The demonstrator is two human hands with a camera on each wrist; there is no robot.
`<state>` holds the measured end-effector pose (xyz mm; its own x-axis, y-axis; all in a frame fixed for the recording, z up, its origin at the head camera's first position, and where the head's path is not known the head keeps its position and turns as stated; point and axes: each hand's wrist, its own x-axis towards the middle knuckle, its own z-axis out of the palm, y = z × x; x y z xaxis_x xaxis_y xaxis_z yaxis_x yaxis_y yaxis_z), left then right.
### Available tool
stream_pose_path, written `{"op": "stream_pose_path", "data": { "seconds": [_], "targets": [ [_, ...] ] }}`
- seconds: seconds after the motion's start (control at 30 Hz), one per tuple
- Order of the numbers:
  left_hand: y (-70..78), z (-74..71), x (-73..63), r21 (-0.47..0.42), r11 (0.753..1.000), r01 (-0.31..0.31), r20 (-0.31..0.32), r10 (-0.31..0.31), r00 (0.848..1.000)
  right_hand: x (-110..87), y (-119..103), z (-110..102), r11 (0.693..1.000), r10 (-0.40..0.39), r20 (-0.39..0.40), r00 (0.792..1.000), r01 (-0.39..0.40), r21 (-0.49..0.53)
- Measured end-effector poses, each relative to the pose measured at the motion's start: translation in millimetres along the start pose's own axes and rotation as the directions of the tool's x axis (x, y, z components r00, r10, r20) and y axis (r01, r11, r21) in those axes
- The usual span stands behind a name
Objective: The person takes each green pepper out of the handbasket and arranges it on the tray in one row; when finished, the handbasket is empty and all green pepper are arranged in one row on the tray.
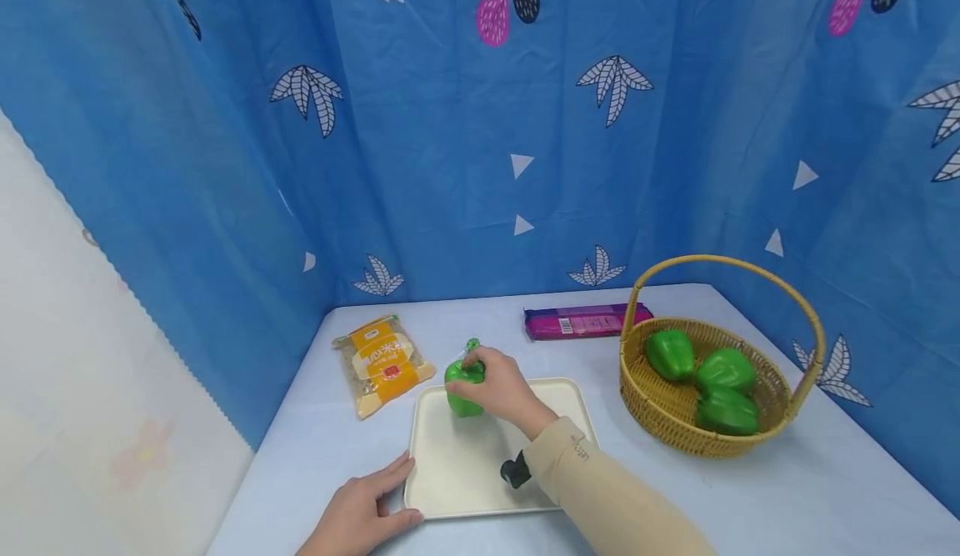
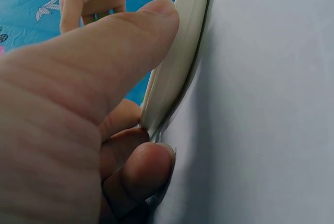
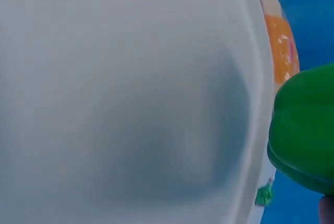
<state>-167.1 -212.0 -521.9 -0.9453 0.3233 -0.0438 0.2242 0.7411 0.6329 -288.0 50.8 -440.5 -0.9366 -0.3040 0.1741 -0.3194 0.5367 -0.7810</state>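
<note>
My right hand (image 1: 498, 383) holds a green bell pepper (image 1: 463, 406) over the far left corner of a cream rectangular tray (image 1: 465, 481), thumb and fingers around its top. In the right wrist view the bell pepper (image 3: 308, 125) hangs at the right, past the tray's rim (image 3: 255, 78), and a dark shadow lies on the tray. My left hand (image 1: 363, 506) holds the tray's near left corner. Its thumb (image 2: 151, 25) presses the rim (image 2: 182, 51) in the left wrist view, with the other fingers bent around the corner.
A wicker basket (image 1: 667, 433) with a tall handle holds several green bell peppers (image 1: 727, 410) at the right. Left of the tray lies an orange-labelled grain bag (image 1: 384, 362). A magenta packet (image 1: 588, 321) lies behind, and a small green item (image 1: 472, 344) sits beyond the held pepper.
</note>
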Motion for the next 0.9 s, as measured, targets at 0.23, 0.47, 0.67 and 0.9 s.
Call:
{"op": "stream_pose_path", "data": {
  "seconds": [0.23, 0.47, 0.67, 0.9],
  "targets": [
    [1.9, -0.7, -1.3, -0.004, 1.0, -0.009, -0.005, 0.009, 1.0, 8.4, -14, 29, 1.0, 0.016, -0.017, 1.0, -0.016, 0.005],
    [3.4, -2.0, -2.5, -0.004, 1.0, -0.028, -0.012, 0.028, 1.0, 11.9, -16, 45, 0.999, 0.034, -0.017, 0.999, -0.034, -0.032],
    [3.2, -2.8, -2.8, -0.002, 0.999, -0.043, -0.019, 0.043, 0.999, 15.2, -14, 56, 0.999, 0.022, -0.021, 1.0, -0.023, -0.048],
    [0.6, -4.2, -3.2, -0.018, 0.998, -0.058, -0.018, 0.058, 0.998, 13.3, -14, 59, 0.998, 0.008, -0.008, 1.0, -0.008, -0.065]
  ]
}}
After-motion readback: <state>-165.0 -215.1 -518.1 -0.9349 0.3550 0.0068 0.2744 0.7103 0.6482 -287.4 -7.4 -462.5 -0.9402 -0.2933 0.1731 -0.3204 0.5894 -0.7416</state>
